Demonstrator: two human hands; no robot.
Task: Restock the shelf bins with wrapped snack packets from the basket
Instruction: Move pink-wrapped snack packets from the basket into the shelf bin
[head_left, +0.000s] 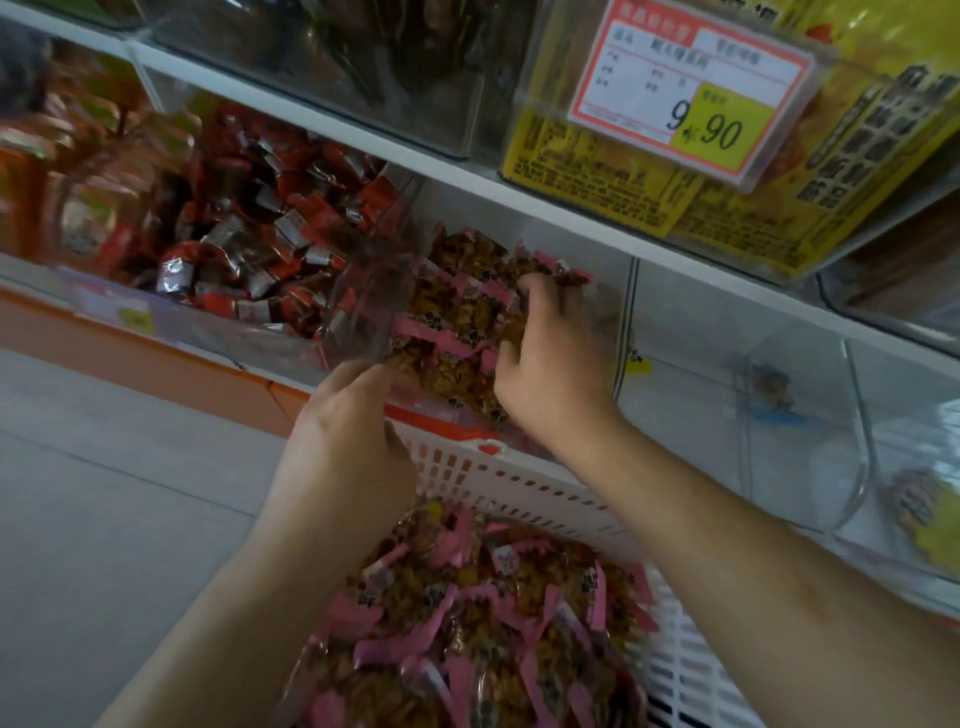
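A white slotted basket (524, 486) below the shelf holds several brown snack packets with pink wrapper ends (467, 613). In the clear shelf bin (363, 306) above it lie more of the same pink-edged packets (457, 317). My right hand (545, 364) is inside that bin, fingers curled down into the packets; I cannot tell whether it grips one. My left hand (348, 441) hovers at the bin's front lip above the basket's far rim, its fingers bent and their tips hidden.
To the left a clear bin holds red and silver wrapped sweets (249, 239). Nearly bare clear bins (753, 374) stand to the right. The upper shelf carries yellow packs and a price tag (691, 93). Grey floor lies at the left.
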